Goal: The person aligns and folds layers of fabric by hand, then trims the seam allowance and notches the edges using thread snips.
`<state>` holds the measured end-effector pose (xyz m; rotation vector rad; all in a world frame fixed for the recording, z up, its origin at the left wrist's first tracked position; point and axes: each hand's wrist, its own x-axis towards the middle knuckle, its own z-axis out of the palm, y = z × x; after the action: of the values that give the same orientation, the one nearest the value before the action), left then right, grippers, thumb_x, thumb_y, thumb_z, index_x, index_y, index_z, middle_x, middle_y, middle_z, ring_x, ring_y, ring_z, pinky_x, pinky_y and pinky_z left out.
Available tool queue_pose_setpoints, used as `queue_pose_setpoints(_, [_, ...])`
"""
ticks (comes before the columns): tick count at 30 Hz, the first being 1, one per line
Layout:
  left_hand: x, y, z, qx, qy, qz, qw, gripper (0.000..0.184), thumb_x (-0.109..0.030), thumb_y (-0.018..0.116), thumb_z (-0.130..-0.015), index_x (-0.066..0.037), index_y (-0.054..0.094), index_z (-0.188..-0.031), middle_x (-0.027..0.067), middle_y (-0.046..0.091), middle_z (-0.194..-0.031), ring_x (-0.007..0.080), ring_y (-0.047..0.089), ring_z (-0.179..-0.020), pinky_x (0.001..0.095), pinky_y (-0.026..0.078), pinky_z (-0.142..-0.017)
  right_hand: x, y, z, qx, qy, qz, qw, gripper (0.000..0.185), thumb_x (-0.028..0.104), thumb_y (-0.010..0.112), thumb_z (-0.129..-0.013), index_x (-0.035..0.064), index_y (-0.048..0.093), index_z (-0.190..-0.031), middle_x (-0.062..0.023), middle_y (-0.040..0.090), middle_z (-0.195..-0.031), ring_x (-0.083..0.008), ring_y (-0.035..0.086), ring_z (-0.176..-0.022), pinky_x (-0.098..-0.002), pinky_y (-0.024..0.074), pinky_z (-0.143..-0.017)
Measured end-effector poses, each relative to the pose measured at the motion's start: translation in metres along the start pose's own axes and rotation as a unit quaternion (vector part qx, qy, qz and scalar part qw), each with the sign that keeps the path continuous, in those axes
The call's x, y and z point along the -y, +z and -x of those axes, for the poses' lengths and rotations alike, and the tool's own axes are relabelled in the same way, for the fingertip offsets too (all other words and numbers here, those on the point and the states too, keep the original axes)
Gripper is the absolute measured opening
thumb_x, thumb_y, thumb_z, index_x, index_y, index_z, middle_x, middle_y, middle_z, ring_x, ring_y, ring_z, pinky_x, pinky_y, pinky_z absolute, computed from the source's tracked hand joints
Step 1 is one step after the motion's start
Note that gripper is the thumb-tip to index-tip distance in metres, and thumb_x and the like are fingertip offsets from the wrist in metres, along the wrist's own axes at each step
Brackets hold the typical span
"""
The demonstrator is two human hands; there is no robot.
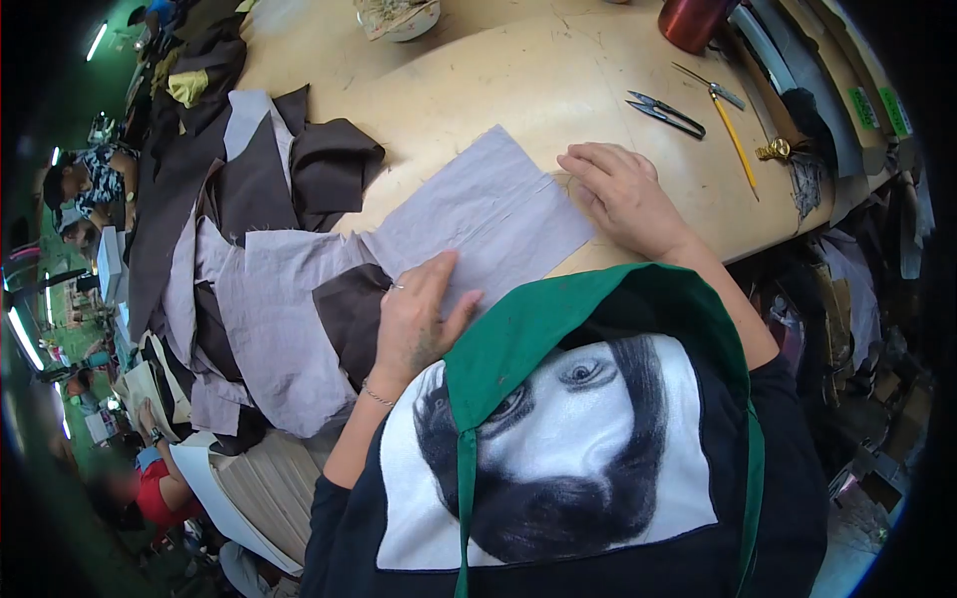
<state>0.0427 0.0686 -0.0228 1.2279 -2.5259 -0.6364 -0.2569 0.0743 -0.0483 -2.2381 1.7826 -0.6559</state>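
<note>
A pale grey-lilac fabric piece [478,204] lies flat on the table in front of me, with a seam or fold line across it. My left hand [417,314] rests on its near left edge, thumb apart from the fingers, beside a dark brown fabric piece [351,317]. At the right edge of the pale piece lies my right hand [628,199], fingers stretched out and touching the cloth or the table just beside it. The pale cloth runs on to the left into a larger heap of brown and grey fabric [269,289].
Black thread snips [668,115], a yellow pencil [736,149], a small metal tool [720,92] and a gold watch [773,149] lie at the right. Farther back stand a red cup [690,25] and a bowl [404,18]. Other people [164,488] sit at the left.
</note>
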Motion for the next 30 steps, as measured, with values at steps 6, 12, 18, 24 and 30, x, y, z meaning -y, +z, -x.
queue_pose_setpoints(6, [0.001,0.022,-0.021,0.044,0.11,0.036,0.992,0.06,-0.031,0.071,-0.076,-0.005,0.053,-0.127,0.0144,0.047,-0.135,0.0319,0.044,-0.127,0.0459,0.038,-0.101,0.01,-0.004,0.023,0.032,-0.096,-0.061,0.993,0.035,0.026,0.067,-0.077,0.0162,0.065,-0.11,-0.0048,0.057,-0.123,-0.028,0.047,-0.121,-0.0493,0.0363,-0.098])
queue_pose_setpoints(12, [-0.001,0.026,-0.019,0.012,0.113,0.044,0.993,0.062,-0.03,0.07,-0.076,-0.004,0.051,-0.129,0.0142,0.049,-0.132,0.0331,0.043,-0.127,0.0467,0.037,-0.101,0.009,0.016,0.03,-0.003,-0.152,-0.039,0.988,0.023,0.026,0.068,-0.074,0.0148,0.067,-0.094,-0.0021,0.06,-0.115,-0.0239,0.051,-0.115,-0.0454,0.0387,-0.095])
queue_pose_setpoints(18, [-0.014,0.026,-0.019,0.005,0.087,0.03,0.996,0.064,-0.035,0.071,-0.075,-0.007,0.051,-0.129,0.0124,0.048,-0.132,0.0325,0.043,-0.126,0.0502,0.037,-0.101,0.026,0.011,0.001,-0.039,-0.177,0.01,0.983,0.017,0.024,0.067,-0.077,0.0105,0.063,-0.086,-0.002,0.062,-0.103,-0.0208,0.056,-0.103,-0.0385,0.0423,-0.087])
queue_pose_setpoints(24, [-0.021,0.025,-0.018,-0.015,0.121,-0.044,0.992,0.049,-0.028,0.071,-0.075,-0.003,0.061,-0.116,0.0142,0.052,-0.128,0.0358,0.046,-0.123,0.0446,0.04,-0.1,0.014,-0.005,-0.004,-0.05,-0.091,-0.057,0.993,0.019,0.023,0.067,-0.079,0.0089,0.063,-0.09,-0.0044,0.062,-0.1,-0.0235,0.056,-0.099,-0.0387,0.0427,-0.085])
queue_pose_setpoints(30, [-0.003,0.04,-0.023,-0.122,0.019,0.273,0.954,0.023,-0.024,0.061,-0.09,-0.005,0.068,-0.101,0.0098,0.064,-0.11,0.0255,0.058,-0.109,0.0343,0.045,-0.089,-0.001,-0.009,0.001,-0.1,0.001,-0.23,0.968,0.018,0.02,0.065,-0.085,0.0066,0.063,-0.098,-0.0056,0.062,-0.099,-0.0195,0.057,-0.097,-0.0325,0.0462,-0.083])
